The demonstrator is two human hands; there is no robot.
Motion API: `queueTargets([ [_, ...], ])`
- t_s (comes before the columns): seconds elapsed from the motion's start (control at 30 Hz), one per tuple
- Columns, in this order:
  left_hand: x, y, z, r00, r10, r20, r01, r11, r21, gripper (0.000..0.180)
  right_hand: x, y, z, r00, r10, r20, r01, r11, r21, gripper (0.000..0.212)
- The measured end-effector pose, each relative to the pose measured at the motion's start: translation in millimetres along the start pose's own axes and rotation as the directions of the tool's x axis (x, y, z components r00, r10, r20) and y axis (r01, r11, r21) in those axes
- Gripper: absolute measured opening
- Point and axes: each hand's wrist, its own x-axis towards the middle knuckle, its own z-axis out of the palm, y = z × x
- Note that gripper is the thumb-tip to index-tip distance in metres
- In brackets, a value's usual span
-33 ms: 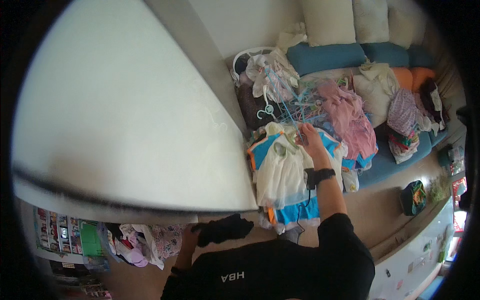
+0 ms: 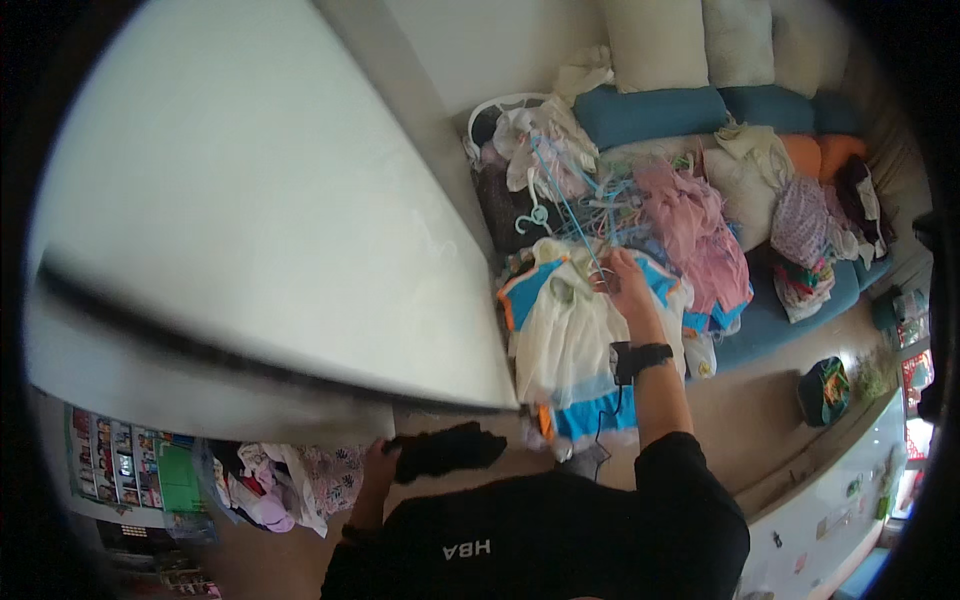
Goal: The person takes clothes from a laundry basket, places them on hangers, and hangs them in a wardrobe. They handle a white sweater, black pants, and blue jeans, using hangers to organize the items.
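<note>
My right hand [image 2: 630, 287] is closed around a thin blue clothes hanger [image 2: 566, 198], which slants up and left over the hanger pile. Just below that hand lies a sheer white top [image 2: 567, 335], over blue garments with orange trim [image 2: 585, 425]. My left hand [image 2: 379, 464] reaches out low on the left and grips a black garment [image 2: 450, 452], which sticks out to the right above the floor; its exact kind cannot be made out.
A large white panel [image 2: 260, 220] fills the left. On the blue sofa [image 2: 780, 310] lie a tangle of hangers [image 2: 612, 212], pink clothing [image 2: 690, 220] and a patterned garment [image 2: 803, 220]. More clothes [image 2: 275, 485] sit at lower left. A dark green bag [image 2: 825, 390] stands on the floor at right.
Both hands keep their holds. The left hand and black garment appear slightly higher, and the white panel's lower edge has shifted slightly in the view.
</note>
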Motion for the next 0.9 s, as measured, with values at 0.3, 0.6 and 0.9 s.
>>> queueTargets([
  [0.3,3,-17,-96,0.775,0.580,-0.252,-0.610,0.791,-0.054,0.038,-301,-17,89,0.923,-0.363,0.124,0.370,0.928,-0.033,0.060],
  [0.6,-12,-8,-183,0.671,0.713,-0.203,-0.728,0.686,0.001,0.027,-422,9,195,0.987,-0.042,0.154,0.114,0.861,-0.496,0.029],
  [0.9,-29,-15,-184,0.585,0.655,-0.478,-0.738,0.674,0.021,0.026,-369,58,300,0.832,0.345,0.434,0.411,0.140,-0.901,0.019],
])
